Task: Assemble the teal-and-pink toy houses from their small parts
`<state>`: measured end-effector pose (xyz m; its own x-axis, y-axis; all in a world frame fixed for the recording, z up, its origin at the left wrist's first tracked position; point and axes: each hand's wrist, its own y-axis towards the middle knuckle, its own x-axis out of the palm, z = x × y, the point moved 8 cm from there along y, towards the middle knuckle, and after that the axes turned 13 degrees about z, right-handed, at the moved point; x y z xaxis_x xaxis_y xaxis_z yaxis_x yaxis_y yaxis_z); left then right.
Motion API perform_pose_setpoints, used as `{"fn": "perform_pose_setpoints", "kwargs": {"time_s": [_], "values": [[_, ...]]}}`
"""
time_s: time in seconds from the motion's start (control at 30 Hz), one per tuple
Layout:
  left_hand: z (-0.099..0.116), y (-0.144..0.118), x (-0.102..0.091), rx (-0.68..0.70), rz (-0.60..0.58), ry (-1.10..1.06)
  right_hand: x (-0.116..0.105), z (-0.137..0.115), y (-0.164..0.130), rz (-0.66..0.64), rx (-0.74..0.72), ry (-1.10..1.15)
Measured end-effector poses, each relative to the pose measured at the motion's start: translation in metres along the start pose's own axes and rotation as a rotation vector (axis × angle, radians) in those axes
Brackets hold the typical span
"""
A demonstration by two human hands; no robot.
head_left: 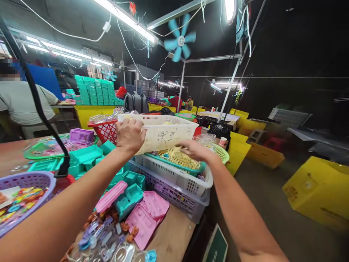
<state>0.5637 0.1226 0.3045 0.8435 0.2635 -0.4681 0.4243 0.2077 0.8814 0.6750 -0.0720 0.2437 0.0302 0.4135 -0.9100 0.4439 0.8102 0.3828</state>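
Note:
My left hand [129, 135] grips the near rim of a white perforated basket [174, 125] with handwritten characters on its side, holding it tilted above the stack. My right hand [196, 150] reaches under that basket, over a teal tray of pale yellow plastic pieces [178, 157]. That tray rests in another white basket [177, 176], stacked on a grey-lilac one [180, 198].
Pink plastic cases [147, 214] and teal cases [128, 194] lie on the wooden table [174, 236]. A purple basket [27, 182] sits at left, a red basket [105, 131] behind. Yellow boxes [321, 191] stand on the floor at right. A person works at far left.

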Motion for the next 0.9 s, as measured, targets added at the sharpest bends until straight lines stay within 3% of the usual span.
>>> {"fn": "perform_pose_setpoints", "kwargs": {"time_s": [0.07,0.17,0.3,0.37,0.43,0.53,0.77,0.9], "values": [[0.004,-0.006,-0.004,0.038,0.025,-0.026,-0.028,0.039,-0.034,0.113,0.129,0.098],[0.011,-0.007,-0.013,0.041,0.087,-0.071,-0.037,0.075,-0.076,0.132,0.187,0.117],[0.041,-0.008,-0.020,0.163,0.141,-0.181,-0.027,0.066,-0.096,0.153,0.036,0.137],[0.065,-0.015,-0.014,0.300,0.091,-0.231,-0.022,0.056,-0.095,0.138,0.016,0.160],[0.086,-0.026,-0.003,0.423,0.006,-0.264,-0.013,0.046,-0.093,0.040,-0.012,0.218],[0.104,-0.042,0.012,0.522,-0.117,-0.262,-0.009,0.038,-0.091,-0.015,-0.061,0.285],[0.112,-0.065,0.036,0.615,-0.251,-0.326,-0.036,0.051,-0.074,0.290,0.007,0.309],[0.106,-0.061,0.055,0.472,-0.262,-0.425,-0.067,0.048,-0.061,0.545,0.008,0.331]]}}
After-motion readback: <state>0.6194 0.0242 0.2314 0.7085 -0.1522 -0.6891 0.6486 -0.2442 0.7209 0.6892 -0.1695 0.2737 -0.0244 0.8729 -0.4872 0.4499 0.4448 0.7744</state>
